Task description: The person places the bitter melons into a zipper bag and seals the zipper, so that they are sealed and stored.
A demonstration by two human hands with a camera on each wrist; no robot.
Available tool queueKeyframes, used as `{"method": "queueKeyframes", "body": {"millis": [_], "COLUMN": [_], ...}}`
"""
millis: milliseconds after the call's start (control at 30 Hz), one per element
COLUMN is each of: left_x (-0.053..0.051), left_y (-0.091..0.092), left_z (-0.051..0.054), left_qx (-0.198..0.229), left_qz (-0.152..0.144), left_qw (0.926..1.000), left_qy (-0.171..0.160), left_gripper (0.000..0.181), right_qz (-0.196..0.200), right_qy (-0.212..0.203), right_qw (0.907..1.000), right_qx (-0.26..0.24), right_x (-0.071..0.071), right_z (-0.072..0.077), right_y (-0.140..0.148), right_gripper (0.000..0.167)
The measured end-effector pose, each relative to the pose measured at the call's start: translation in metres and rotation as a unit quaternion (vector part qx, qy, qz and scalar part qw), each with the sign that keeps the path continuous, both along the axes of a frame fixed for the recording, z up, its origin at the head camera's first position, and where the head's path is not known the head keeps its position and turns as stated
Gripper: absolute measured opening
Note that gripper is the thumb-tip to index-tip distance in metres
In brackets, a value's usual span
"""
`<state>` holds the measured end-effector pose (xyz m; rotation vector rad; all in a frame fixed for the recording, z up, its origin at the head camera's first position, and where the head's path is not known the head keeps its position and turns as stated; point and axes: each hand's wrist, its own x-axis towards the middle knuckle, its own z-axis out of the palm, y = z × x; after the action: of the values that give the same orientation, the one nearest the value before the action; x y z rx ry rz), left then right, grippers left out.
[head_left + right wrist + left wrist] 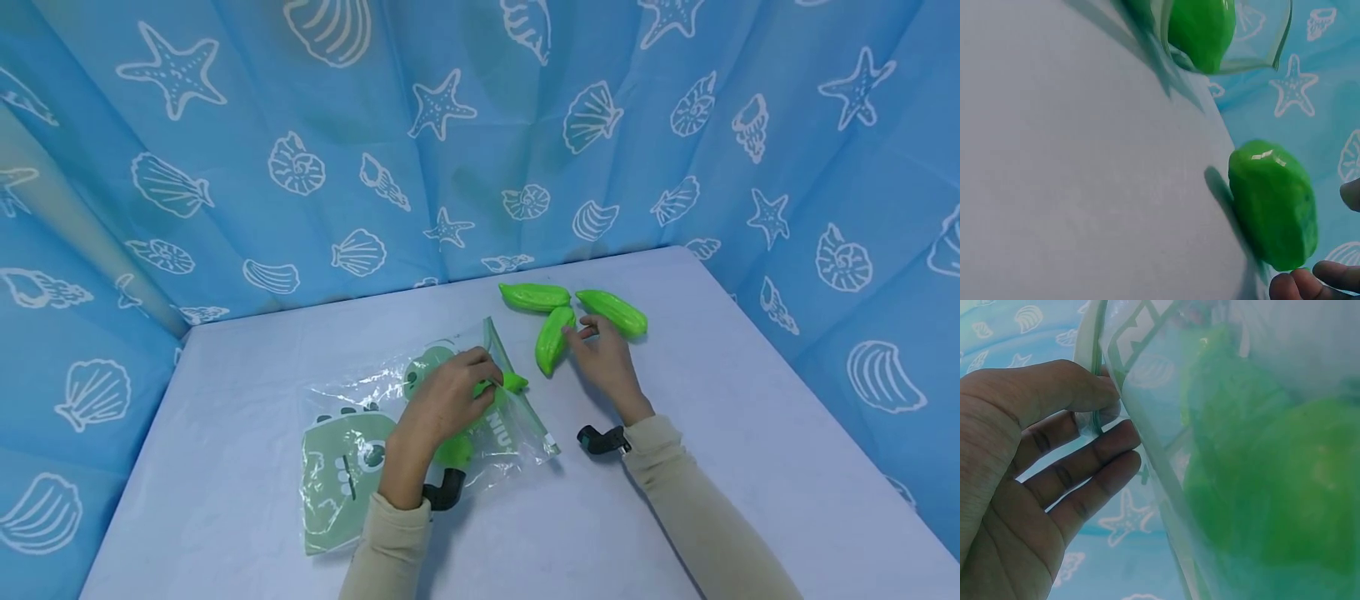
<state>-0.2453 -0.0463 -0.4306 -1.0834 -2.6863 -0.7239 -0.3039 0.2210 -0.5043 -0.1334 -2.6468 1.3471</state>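
Note:
A clear zip bag [330, 475] with green cartoon print lies on the table, with glossy green pieces inside. One green pod-shaped piece [514, 382] pokes toward its mouth. My left hand [448, 400] pinches the bag's zip edge between thumb and index finger; in the left wrist view the other fingers [1094, 487] are extended beside the plastic. My right hand [606, 360] is at a green ridged pod-shaped piece [553, 342], fingertips at its end, not curled round it. The right wrist view shows that piece [1274, 206] against the fingertips [1285, 287]; whether they touch is unclear.
Two more green pods, one at the left [534, 297] and one at the right [613, 313], lie behind the nearest one. The white table [247, 367] is bordered by a blue shell-print curtain [480, 150]. Black wrist cameras [600, 440] sit under both wrists.

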Motion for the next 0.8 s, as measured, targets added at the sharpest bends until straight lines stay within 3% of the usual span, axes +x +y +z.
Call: {"method": "queueKeyframes", "body": {"millis": [300,433,533,667,800], "left_x": [0.0,-0.001,-0.001,0.001,0.001], "left_y": [0.002,0.003,0.004,0.001,-0.002], "left_z": [0.0,-0.001,-0.002,-0.002,-0.001], "left_qx": [-0.013,-0.005,0.0,-0.004,-0.004], "left_qz": [0.003,-0.006,-0.014,-0.002,0.004], "left_qw": [0.9999,1.0,0.9999,1.0,1.0], "left_qy": [-0.006,-0.003,-0.006,-0.007,0.003], "left_gripper": [0.012,0.012,0.011,0.011,0.012], "right_qz": [0.009,0.022,0.029,0.04,0.046], "right_qy": [-0.04,-0.044,-0.07,-0.11,-0.119], "right_qw": [0.9973,0.9944,0.9941,0.9925,0.9919], "right_qx": [0.062,0.093,0.078,0.034,0.003], "right_x": [-0.024,-0.029,-0.026,-0.022,-0.021], "right_z": [-0.003,0.0,0.004,0.009,0.011], "right_y": [0.0,0.0,0.005,0.011,0.015], "right_gripper": [0.091,0.089,0.084,0.087,0.087]}}
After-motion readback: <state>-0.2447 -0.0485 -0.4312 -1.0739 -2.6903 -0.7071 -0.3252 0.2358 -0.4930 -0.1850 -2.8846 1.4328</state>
